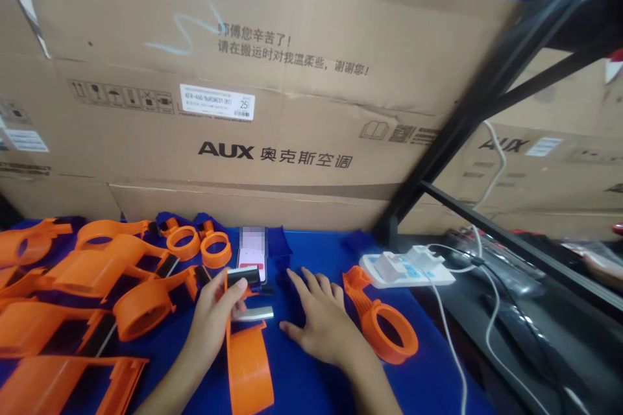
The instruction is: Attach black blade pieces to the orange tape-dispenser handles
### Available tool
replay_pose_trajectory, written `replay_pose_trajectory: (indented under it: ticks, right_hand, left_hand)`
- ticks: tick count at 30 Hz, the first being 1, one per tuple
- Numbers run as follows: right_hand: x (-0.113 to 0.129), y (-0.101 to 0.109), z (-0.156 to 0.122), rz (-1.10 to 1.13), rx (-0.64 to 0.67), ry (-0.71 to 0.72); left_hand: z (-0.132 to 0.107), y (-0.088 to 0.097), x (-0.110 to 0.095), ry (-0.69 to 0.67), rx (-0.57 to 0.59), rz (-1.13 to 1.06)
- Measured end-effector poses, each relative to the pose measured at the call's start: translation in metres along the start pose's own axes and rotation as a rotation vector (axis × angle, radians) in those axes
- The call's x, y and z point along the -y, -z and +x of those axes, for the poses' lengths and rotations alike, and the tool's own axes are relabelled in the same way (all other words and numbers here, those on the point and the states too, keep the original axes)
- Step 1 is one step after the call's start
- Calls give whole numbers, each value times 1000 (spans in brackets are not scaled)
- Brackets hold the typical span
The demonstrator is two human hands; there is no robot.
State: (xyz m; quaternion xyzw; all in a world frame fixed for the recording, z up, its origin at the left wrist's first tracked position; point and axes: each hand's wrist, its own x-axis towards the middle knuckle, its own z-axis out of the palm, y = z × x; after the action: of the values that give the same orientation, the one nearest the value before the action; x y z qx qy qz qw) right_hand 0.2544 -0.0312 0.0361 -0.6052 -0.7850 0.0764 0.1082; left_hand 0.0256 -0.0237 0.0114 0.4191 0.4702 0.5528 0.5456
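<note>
My left hand (217,305) is closed on an orange tape dispenser (250,363), thumb over the black part beside its toothed blade at the top end. The dispenser's broad round drum points down toward me. Close to its blade end lies a small silvery strip (256,314); whether it is part of the dispenser I cannot tell. My right hand (324,321) rests palm down with fingers spread over the blue cloth (302,379), holding nothing. To its right lies a smaller orange tape dispenser (389,331) with a round ring.
Several more orange tape dispensers (97,266) crowd the left side. A phone (253,259) lies behind my left hand. At the right stand a white power strip (409,272) with plugs and cables, and a black rack post (438,136). A large cardboard box (292,110) walls off the back.
</note>
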Motion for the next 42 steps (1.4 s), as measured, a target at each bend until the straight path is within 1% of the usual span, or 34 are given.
replay_pose_trajectory:
  ticks: [3, 7, 9, 12, 15, 17, 19, 21, 25, 27, 29, 32, 34, 38, 40, 42]
  right_hand:
    - [-1, -1, 4, 2, -13, 20]
    - [3, -7, 9, -17, -57, -12]
    - [5, -10, 11, 26, -92, -12]
    - [6, -12, 13, 156, -177, 11]
    - [2, -8, 15, 253, -303, 0]
    - [-5, -4, 17, 246, -407, -29]
    - [-14, -1, 18, 178, -465, -63]
    - [-22, -2, 19, 81, -442, -103]
    - [-29, -10, 18, -70, -322, -158]
    - [-29, -14, 18, -116, -305, -160]
    - [-26, -15, 19, -125, -330, -156]
    - [-16, -11, 18, -32, -426, -96]
    - [-5, -4, 15, 93, -448, 5]
    - [20, 4, 7, 442, -335, 263]
    - [31, 1, 4, 538, -303, 315]
    - [36, -6, 4, 561, -307, 317]
  left_hand:
    - [-2, -1, -1, -9, 8, 0]
    - [-2, -1, 0, -18, 11, 8]
    - [-2, -1, 0, -17, 12, -1]
    - [-2, -1, 2, -26, 27, -18]
    - [-2, -1, 2, -37, 39, -19]
    - [-2, -1, 2, -45, 47, -6]
    - [-2, -1, 1, -52, 54, 8]
    - [-1, -1, 1, -49, 58, 17]
    - [0, 1, 4, -36, 53, 28]
    - [1, 1, 6, -37, 56, 36]
    - [1, 1, 6, -37, 61, 42]
    - [0, 1, 6, -42, 68, 50]
    - [0, 0, 6, -49, 71, 59]
    - [1, 0, 7, -70, 79, 85]
    - [1, 0, 7, -78, 104, 86]
    - [1, -2, 7, -74, 137, 70]
